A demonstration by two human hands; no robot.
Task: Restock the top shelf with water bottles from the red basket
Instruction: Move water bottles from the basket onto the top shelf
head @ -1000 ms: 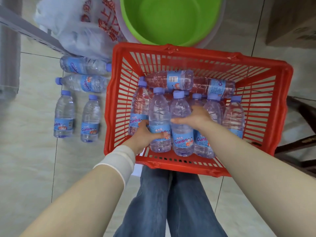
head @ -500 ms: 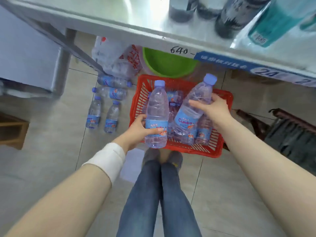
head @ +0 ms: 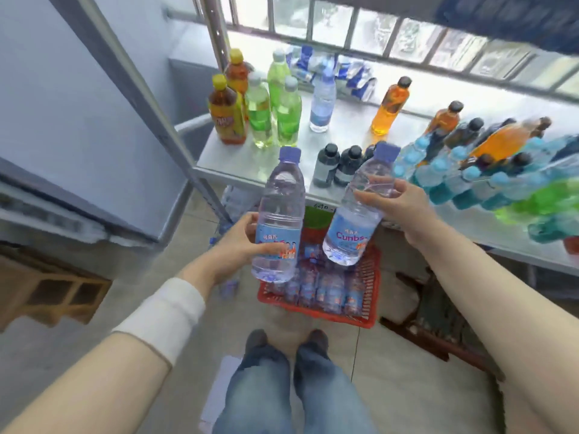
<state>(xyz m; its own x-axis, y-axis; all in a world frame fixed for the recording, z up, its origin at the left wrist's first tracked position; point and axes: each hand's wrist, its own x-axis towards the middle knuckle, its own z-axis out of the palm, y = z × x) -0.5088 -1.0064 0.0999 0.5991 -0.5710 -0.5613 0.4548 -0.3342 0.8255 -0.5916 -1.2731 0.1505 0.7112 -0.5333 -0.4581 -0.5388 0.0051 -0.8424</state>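
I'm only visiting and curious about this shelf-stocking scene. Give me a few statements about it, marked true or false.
1. The left hand holds an upright water bottle. True.
2. The right hand is empty. False: it grips a tilted water bottle.
3. Both held bottles have blue caps on. True.
4. The red basket holds nothing. False: more water bottles sit in it.
5. The shelf carries only water. False: green drinks and an orange drink stand there too.
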